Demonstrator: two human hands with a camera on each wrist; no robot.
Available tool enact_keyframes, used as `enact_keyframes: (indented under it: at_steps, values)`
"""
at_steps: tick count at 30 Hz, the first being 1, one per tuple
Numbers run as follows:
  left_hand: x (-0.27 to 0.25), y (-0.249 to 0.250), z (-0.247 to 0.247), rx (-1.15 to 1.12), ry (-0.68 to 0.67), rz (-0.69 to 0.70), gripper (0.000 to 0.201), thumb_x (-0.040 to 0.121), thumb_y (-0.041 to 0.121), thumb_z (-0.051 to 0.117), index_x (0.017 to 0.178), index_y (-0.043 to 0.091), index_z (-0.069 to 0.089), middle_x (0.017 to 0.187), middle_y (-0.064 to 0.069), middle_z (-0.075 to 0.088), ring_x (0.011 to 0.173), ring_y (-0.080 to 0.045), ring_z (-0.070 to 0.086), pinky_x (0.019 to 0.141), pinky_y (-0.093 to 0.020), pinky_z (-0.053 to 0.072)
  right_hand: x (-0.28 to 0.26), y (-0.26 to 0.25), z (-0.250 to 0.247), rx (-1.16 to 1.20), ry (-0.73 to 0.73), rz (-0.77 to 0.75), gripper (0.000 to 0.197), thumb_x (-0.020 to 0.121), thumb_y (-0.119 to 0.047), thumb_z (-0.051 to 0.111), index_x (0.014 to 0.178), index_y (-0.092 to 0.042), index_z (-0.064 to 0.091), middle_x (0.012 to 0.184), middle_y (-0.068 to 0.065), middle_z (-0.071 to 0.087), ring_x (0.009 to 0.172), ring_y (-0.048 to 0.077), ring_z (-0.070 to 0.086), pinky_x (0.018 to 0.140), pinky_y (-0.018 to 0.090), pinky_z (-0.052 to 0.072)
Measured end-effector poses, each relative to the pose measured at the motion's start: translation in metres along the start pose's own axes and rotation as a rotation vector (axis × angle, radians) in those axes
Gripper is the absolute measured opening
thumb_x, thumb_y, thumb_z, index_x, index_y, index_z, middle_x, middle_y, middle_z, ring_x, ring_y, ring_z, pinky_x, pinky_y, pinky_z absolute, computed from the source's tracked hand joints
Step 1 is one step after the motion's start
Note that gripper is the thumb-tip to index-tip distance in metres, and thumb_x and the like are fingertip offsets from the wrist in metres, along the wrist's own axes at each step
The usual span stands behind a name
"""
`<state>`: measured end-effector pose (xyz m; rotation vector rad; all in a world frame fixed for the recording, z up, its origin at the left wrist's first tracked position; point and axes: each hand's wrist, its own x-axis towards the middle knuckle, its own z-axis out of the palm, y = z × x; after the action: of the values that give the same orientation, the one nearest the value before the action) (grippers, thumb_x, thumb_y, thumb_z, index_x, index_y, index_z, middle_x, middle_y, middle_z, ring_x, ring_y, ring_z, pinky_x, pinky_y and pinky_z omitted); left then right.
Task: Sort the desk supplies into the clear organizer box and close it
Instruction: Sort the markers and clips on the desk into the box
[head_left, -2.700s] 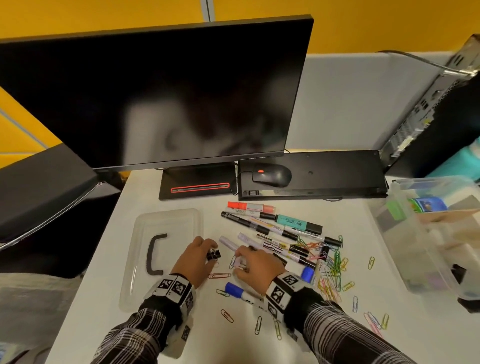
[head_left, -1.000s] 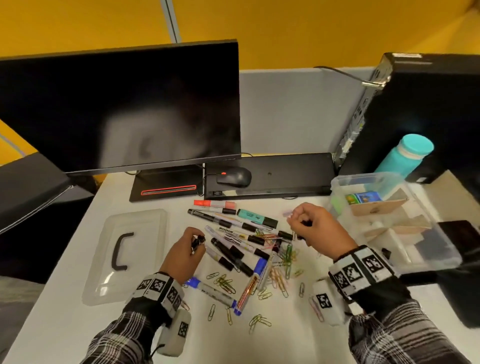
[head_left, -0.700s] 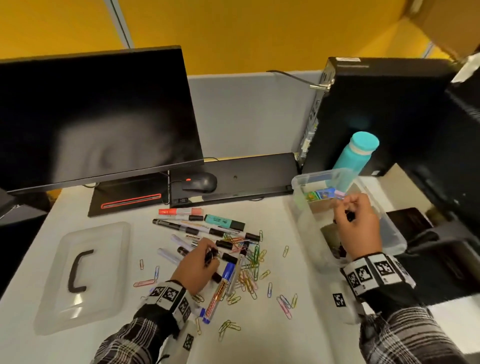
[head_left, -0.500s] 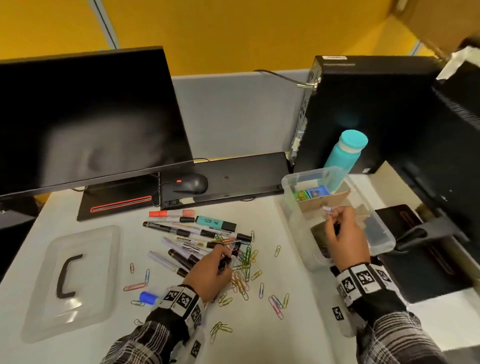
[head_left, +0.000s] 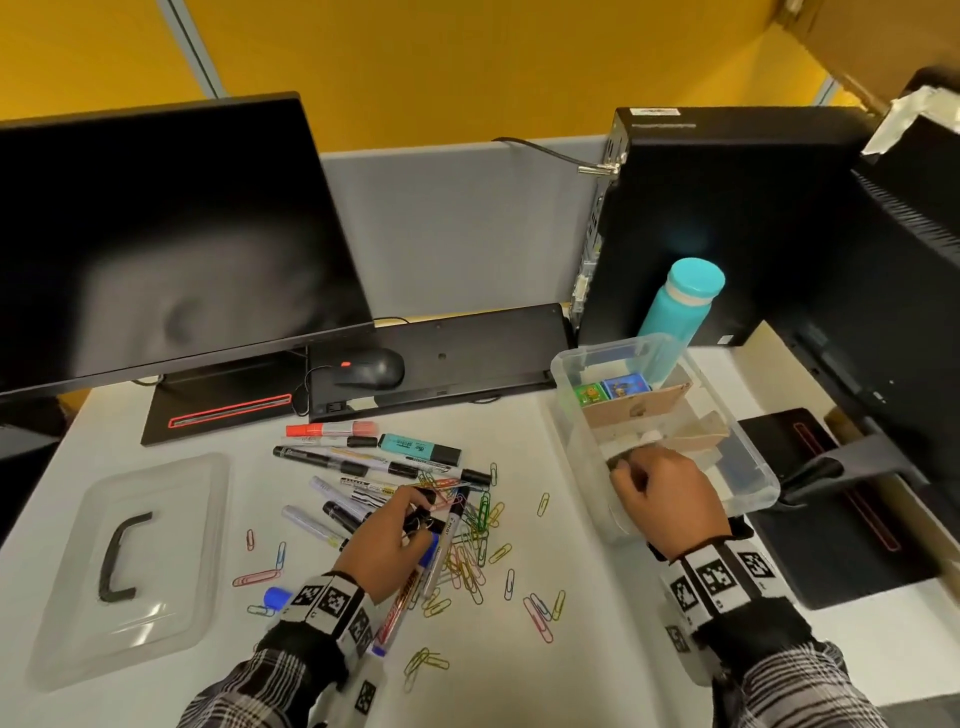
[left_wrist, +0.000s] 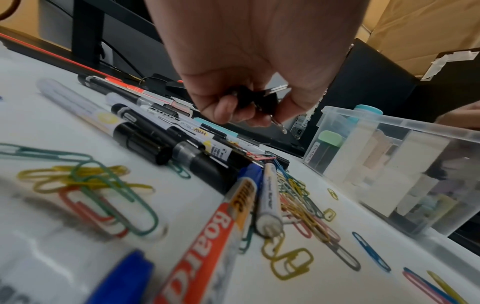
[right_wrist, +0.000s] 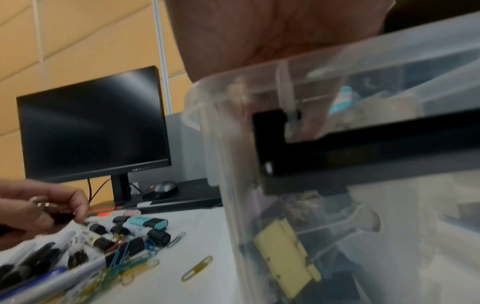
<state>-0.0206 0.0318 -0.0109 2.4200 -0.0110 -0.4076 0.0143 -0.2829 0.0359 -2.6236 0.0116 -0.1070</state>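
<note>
Binder clips (left_wrist: 253, 98) sit pinched in the left hand (head_left: 387, 545) above the pens (head_left: 363, 467), while the right hand (head_left: 667, 501), its grasp hidden, dips into the box (head_left: 753, 499): best carry them straight over and drop them low into one compartment.

Left hand (head_left: 387, 540) low, fingers (left_wrist: 226, 110) curled, pinching something small, right hand (head_left: 667, 501) knuckles-up, fingers apparently bent down
</note>
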Motion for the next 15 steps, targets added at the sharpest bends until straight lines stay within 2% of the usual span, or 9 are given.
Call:
enact_keyframes:
  at_steps: [2, 3, 6, 7, 10, 12, 15]
  values:
    - [0.001, 0.001, 0.000, -0.013, 0.012, 0.002, 0.022, 0.092, 0.020, 0.052, 0.107, 0.034, 0.042, 0.089, 0.008, 0.062, 0.065, -0.005, 0.057, 0.058, -0.021, 0.045, -0.001, 0.005, -0.008, 0.056, 0.110, -0.010, 0.025, 0.088, -0.017, 0.057, 0.063, -0.014, 0.053, 0.064, 0.001, 0.056, 0.058, 0.016, 0.050, 0.052, 0.020, 0.033]
    - [0.001, 0.003, 0.000, -0.013, 0.017, 0.010, 0.022, 0.092, 0.020, 0.052, 0.107, 0.034, 0.042, 0.091, 0.009, 0.062, 0.069, -0.004, 0.058, 0.060, -0.020, 0.046, -0.001, 0.007, -0.013, 0.083, 0.181, -0.019, 0.020, 0.088, -0.016, 0.057, 0.068, -0.012, 0.057, 0.070, 0.001, 0.058, 0.066, 0.018, 0.052, 0.057, 0.022, 0.036]
    - [0.006, 0.021, 0.002, 0.009, 0.010, 0.080, 0.020, 0.092, 0.026, 0.053, 0.108, 0.035, 0.045, 0.101, 0.010, 0.060, 0.083, -0.001, 0.057, 0.071, -0.015, 0.044, -0.002, 0.022, -0.023, 0.052, 0.314, 0.030, 0.009, 0.089, -0.019, 0.053, 0.087, -0.015, 0.061, 0.097, 0.001, 0.062, 0.095, 0.021, 0.050, 0.081, 0.033, 0.039]
    - [0.008, 0.032, 0.004, 0.013, -0.005, 0.110, 0.021, 0.092, 0.027, 0.053, 0.110, 0.034, 0.046, 0.105, 0.011, 0.059, 0.088, -0.001, 0.057, 0.075, -0.015, 0.044, -0.002, 0.030, -0.023, -0.005, 0.323, 0.085, 0.013, 0.089, -0.022, 0.051, 0.096, -0.016, 0.061, 0.107, 0.002, 0.061, 0.104, 0.022, 0.048, 0.089, 0.038, 0.037]
    - [0.017, 0.077, 0.011, 0.012, -0.035, 0.226, 0.028, 0.090, 0.025, 0.053, 0.117, 0.031, 0.047, 0.112, 0.010, 0.056, 0.099, -0.004, 0.053, 0.086, -0.019, 0.044, -0.002, 0.048, -0.018, -0.092, 0.280, 0.255, 0.045, 0.084, -0.034, 0.040, 0.124, -0.016, 0.051, 0.137, 0.005, 0.047, 0.129, 0.027, 0.037, 0.108, 0.050, 0.025]
    - [0.023, 0.112, 0.019, 0.032, -0.021, 0.344, 0.030, 0.090, 0.023, 0.051, 0.120, 0.027, 0.047, 0.116, 0.008, 0.055, 0.104, -0.005, 0.051, 0.091, -0.024, 0.045, -0.001, 0.051, -0.015, -0.085, 0.255, 0.290, 0.054, 0.083, -0.037, 0.036, 0.131, -0.014, 0.045, 0.144, 0.007, 0.041, 0.132, 0.029, 0.036, 0.111, 0.051, 0.024]
    - [0.034, 0.163, 0.033, 0.060, 0.007, 0.522, 0.030, 0.090, 0.020, 0.050, 0.121, 0.021, 0.048, 0.117, 0.004, 0.052, 0.106, -0.011, 0.047, 0.089, -0.027, 0.043, -0.001, 0.052, -0.013, -0.083, 0.265, 0.275, 0.054, 0.084, -0.035, 0.036, 0.133, -0.013, 0.044, 0.144, 0.008, 0.041, 0.130, 0.029, 0.040, 0.110, 0.050, 0.029]
